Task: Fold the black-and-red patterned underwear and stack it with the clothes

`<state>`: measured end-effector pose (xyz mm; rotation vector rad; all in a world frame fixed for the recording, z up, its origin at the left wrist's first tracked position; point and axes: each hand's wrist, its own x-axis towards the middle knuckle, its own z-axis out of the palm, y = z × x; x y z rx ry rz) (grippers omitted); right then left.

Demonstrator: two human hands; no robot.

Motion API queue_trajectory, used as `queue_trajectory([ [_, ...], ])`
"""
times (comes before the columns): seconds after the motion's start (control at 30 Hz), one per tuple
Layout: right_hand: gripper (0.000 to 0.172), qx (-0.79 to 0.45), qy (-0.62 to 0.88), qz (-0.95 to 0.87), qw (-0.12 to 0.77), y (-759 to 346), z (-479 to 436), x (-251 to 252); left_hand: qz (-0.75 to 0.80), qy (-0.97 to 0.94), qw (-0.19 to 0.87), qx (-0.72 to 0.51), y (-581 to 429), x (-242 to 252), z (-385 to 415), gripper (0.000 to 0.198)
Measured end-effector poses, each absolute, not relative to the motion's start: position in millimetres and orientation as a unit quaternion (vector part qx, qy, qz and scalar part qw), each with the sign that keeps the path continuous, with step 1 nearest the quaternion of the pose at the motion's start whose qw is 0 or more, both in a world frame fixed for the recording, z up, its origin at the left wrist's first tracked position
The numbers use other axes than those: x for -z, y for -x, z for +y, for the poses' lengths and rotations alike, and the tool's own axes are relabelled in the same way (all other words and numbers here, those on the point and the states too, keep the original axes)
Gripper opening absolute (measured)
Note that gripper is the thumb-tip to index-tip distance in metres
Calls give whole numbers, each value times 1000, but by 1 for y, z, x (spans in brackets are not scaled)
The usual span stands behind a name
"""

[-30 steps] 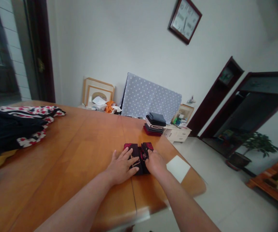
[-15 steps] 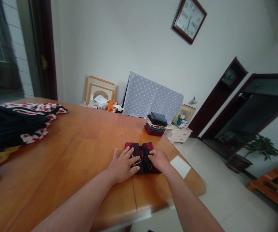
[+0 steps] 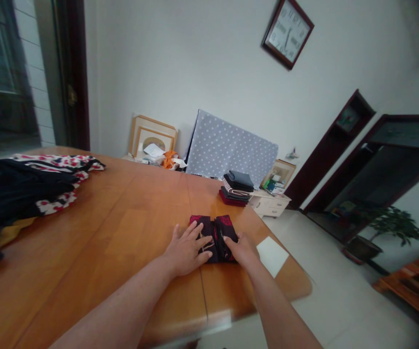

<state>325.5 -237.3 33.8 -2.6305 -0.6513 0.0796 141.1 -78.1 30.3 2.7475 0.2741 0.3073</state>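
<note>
A dark garment with red patterned parts (image 3: 205, 223) lies folded into a small rectangle on the wooden table, its two sides meeting along a groove. Flat on its left half rests my left hand (image 3: 187, 248), fingers spread. My right hand (image 3: 244, 249) pinches the right half at its edge, the thumb on top near the groove and the other fingers partly hidden beneath. Just right of that hand lies a white sheet (image 3: 273, 256). Beyond the garment stands a stack of folded clothes (image 3: 236, 188).
A heap of loose clothes (image 3: 24, 186) covers the left end of the wooden table (image 3: 133, 203). Behind the table are a polka-dot cloth cover (image 3: 231, 145), framed pictures (image 3: 154, 131) and a low white cabinet (image 3: 269, 203). The table's rounded corner is at right.
My right hand has shifted slightly and its thumb has tucked closer over the garment's right half, turning that side a little. My left hand stays flat in place. The view has moved slightly.
</note>
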Motion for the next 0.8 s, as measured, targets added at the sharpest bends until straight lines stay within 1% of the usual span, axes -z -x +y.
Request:
queue_trajectory([
  [0.13, 45, 5, 949, -232, 211, -320, -228, -40, 93, -973, 180, -110, -141, -29, -78, 54],
  [0.23, 42, 14, 948, -233, 214, -319, -224, -40, 98, -973, 179, -110, -141, -29, -78, 55],
  [0.4, 35, -27, 925, -243, 290, -324, -230, -31, 101, -972, 182, -110, -140, -30, -79, 55],
  [0.57, 38, -47, 914, -243, 320, -322, -235, -25, 96, -971, 186, -114, -140, -29, -78, 54],
  [0.7, 46, -78, 889, -251, 376, -316, -235, -22, 98, -971, 185, -113, -141, -28, -78, 53],
  [0.8, 51, -86, 885, -256, 379, -312, -237, -21, 100, -972, 183, -111, -141, -29, -78, 54],
])
